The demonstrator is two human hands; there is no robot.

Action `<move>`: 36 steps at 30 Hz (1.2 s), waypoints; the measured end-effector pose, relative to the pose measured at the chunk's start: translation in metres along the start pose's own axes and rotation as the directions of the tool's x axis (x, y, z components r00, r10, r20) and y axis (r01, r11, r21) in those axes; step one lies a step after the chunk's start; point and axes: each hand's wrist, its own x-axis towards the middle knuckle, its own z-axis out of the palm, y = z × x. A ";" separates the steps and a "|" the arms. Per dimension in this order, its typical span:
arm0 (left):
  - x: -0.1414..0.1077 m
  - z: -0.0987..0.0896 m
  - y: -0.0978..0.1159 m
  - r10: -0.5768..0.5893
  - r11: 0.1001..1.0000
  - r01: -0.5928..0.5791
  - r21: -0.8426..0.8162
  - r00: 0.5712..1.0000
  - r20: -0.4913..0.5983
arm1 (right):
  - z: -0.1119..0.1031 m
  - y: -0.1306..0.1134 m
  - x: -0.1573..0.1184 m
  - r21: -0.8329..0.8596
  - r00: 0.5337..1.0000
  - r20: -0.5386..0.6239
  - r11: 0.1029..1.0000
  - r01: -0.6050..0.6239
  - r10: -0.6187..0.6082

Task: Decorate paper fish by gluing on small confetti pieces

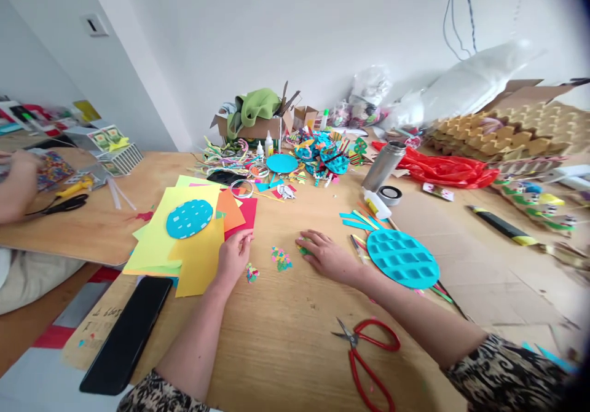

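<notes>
Paper confetti [281, 259] is lying on the wooden table [286, 338] between the right hand [325, 253], resting unclenched on more pieces, and the half-curled left hand [235, 253], its hold unclear. They are seemingly sorting, probably needing light fingertip gathering.

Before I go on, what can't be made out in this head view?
1. Head view: the full extent of the green scraps, covered by the right hand.
2. Head view: whether the left hand pinches anything; its own fingers hide that.
3. Head view: the co-worker's hand, partly cut off by the left edge.
4. Head view: single shapes in the middle confetti pile, too small.
</notes>
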 end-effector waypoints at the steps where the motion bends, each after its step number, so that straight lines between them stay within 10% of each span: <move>1: 0.000 0.000 0.000 -0.001 1.000 0.001 0.003 1.000 0.002 | -0.001 -0.003 -0.006 0.000 1.000 0.009 1.000 0.000 0.000; 18: -0.001 0.001 0.001 0.014 0.999 -0.015 0.043 0.999 0.030 | -0.024 -0.029 -0.067 -0.064 0.995 0.016 0.993 -0.096 0.098; 36: -0.003 0.002 0.001 0.063 0.992 -0.067 0.107 0.997 0.045 | -0.021 -0.033 -0.043 0.033 0.995 0.021 0.994 -0.100 0.100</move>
